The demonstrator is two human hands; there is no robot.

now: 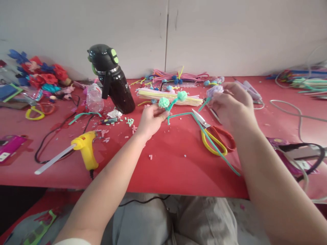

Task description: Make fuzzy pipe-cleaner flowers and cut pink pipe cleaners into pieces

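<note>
Head view, looking down at a red desk (173, 163) set against a pale wall. The left hand (150, 120) pinches the stems of two mint-green pipe-cleaner flowers (164, 102), its grip closed on them just above the desk surface. The right hand (233, 105) is raised a little higher and to the right, its grip closed on one lilac pipe-cleaner flower (214, 91) with a green stem. The two hands are near each other but apart.

One long green pipe cleaner (212, 143) runs from below the left hand across the desk toward the near edge, passing over one pair of scissors (217, 136) with yellow and red handles.

One yellow glue gun (85, 149) lies left of the left forearm, near the front edge. One black flask (112, 80) stands behind it, beside one clear plastic bottle (95, 98). One bundle of pale straws (168, 97) lies just behind the hands. A heap of red and blue paper flowers (41, 76) fills the far left corner.

The barest stretch of desk lies between the two forearms, reaching to the front edge, dotted with small scraps.
</note>
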